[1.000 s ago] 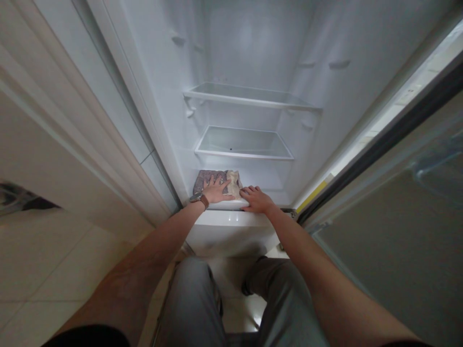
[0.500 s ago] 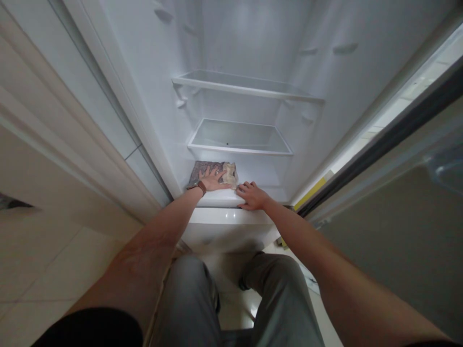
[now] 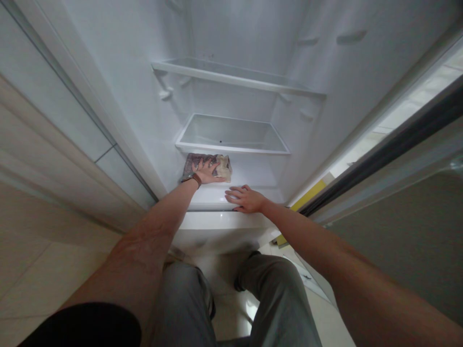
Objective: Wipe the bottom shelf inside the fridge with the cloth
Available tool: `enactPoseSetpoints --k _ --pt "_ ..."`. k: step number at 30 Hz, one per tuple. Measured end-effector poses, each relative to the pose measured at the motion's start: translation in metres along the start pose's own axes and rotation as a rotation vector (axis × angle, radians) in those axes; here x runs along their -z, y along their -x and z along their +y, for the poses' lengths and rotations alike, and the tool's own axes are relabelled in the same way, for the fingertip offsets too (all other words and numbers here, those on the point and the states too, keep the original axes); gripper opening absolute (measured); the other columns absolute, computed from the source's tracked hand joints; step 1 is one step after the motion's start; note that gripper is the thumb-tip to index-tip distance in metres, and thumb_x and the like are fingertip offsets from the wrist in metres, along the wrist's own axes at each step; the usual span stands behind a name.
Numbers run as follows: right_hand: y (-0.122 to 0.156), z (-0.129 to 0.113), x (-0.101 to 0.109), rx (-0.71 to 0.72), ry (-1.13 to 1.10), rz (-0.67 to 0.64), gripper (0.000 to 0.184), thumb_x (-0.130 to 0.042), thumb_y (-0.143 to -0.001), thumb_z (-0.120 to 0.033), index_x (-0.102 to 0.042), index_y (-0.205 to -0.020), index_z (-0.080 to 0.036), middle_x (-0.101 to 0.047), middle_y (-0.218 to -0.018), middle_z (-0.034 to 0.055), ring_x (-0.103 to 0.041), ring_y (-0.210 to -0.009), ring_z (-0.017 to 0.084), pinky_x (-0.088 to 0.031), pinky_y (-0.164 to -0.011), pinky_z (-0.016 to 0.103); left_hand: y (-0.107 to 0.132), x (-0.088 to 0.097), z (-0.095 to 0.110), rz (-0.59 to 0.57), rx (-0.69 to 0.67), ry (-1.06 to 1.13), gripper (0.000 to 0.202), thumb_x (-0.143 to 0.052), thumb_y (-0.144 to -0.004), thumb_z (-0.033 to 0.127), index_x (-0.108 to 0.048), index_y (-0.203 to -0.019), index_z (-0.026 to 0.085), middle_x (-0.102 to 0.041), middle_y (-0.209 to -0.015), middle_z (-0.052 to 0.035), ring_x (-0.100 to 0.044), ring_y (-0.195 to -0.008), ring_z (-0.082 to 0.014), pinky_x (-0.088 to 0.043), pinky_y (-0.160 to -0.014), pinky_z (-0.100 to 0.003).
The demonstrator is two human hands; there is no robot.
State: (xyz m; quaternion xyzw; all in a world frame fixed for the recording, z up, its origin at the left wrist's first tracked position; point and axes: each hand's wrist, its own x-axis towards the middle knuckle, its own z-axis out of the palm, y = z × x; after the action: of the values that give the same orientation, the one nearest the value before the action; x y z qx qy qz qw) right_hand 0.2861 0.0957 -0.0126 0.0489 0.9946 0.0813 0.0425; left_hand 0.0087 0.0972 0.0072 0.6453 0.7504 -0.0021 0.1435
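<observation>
Inside an open fridge, a folded cloth (image 3: 224, 168), dark patterned on the left and beige on the right, lies on the bottom surface (image 3: 253, 168) near the left wall. My left hand (image 3: 206, 173), with a brown-strapped watch at the wrist, rests on top of it with fingers spread flat. My right hand (image 3: 248, 198) lies at the front edge of the bottom, right of the cloth and apart from it. Its fingers are stretched out and it holds nothing that I can see.
Above the cloth is a glass shelf (image 3: 231, 132) with a white rim, and a second shelf (image 3: 238, 76) sits higher. The dark-edged open door (image 3: 398, 241) stands on the right. A white drawer front (image 3: 220, 220) is below my hands. Something yellow (image 3: 309, 195) shows beside the door hinge side.
My right hand has moved off the cloth's right corner to the front edge, its fingers straighter. My left hand stays spread on the cloth. The view has shifted slightly.
</observation>
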Motion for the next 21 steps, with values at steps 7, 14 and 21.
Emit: enactPoseSetpoints --k 7,14,21 --pt "0.001 0.000 0.000 0.016 -0.019 0.003 0.056 -0.040 -0.109 -0.049 -0.041 -0.162 -0.032 -0.034 -0.170 0.0131 -0.032 -0.152 0.038 -0.033 -0.107 0.051 -0.028 0.003 -0.006 0.034 0.000 0.008 0.120 -0.044 -0.071 0.099 -0.015 -0.170 0.037 -0.003 -0.179 -0.0069 0.004 -0.161 -0.0495 -0.001 -0.122 -0.075" --pt "-0.001 -0.002 0.006 0.017 -0.035 0.014 0.052 -0.040 -0.109 -0.050 -0.043 -0.161 -0.041 -0.037 -0.168 0.0111 -0.035 -0.150 0.037 -0.035 -0.105 0.051 -0.071 0.013 -0.014 0.096 -0.008 0.000 0.121 -0.045 -0.071 0.100 -0.032 -0.167 0.029 -0.026 -0.174 -0.0167 -0.020 -0.156 -0.0537 -0.007 -0.122 -0.076" --pt "-0.002 0.002 0.001 0.066 0.007 0.130 0.051 -0.051 -0.107 -0.050 -0.048 -0.157 -0.039 -0.046 -0.162 0.0101 -0.042 -0.144 0.033 -0.037 -0.101 0.046 -0.110 0.022 -0.017 0.239 -0.174 -0.003 0.092 -0.050 -0.085 0.085 -0.045 -0.161 0.033 -0.040 -0.169 -0.0026 -0.020 -0.161 -0.0365 -0.004 -0.131 -0.056"
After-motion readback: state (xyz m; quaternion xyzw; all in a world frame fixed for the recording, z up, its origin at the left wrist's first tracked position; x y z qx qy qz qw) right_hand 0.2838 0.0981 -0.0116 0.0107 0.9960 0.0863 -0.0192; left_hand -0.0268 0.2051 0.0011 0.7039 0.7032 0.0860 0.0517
